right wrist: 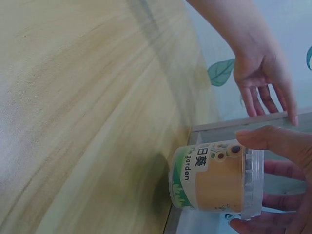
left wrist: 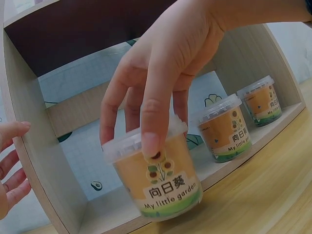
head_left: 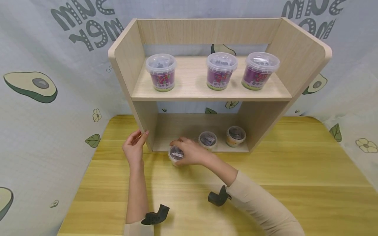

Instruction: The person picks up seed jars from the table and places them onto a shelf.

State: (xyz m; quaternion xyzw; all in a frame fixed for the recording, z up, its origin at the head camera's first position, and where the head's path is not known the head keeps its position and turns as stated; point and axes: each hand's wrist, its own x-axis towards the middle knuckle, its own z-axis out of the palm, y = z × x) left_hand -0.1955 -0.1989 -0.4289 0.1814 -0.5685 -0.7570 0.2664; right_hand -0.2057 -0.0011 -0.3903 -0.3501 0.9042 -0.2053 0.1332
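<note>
My right hand (head_left: 190,150) grips a clear-lidded plastic tub (left wrist: 158,180) by its rim, thumb on one side and fingers on the other. The tub has an orange sunflower label and hangs slightly tilted at the front edge of the shelf's lower level. My left hand (head_left: 136,147) holds the front edge of the wooden shelf's left side panel (head_left: 125,70), its thumb at the edge and its fingers by the outer face. Two more sunflower tubs, one in the middle (head_left: 208,140) and one at the right (head_left: 235,136), stand on the lower level.
Along the upper level (head_left: 189,78) stand three purple-labelled tubs, left (head_left: 161,72), middle (head_left: 220,71) and right (head_left: 260,71). The shelf rests on a yellow wood-grain table (head_left: 295,170). A printed cloth (head_left: 59,131) hangs behind and beside it.
</note>
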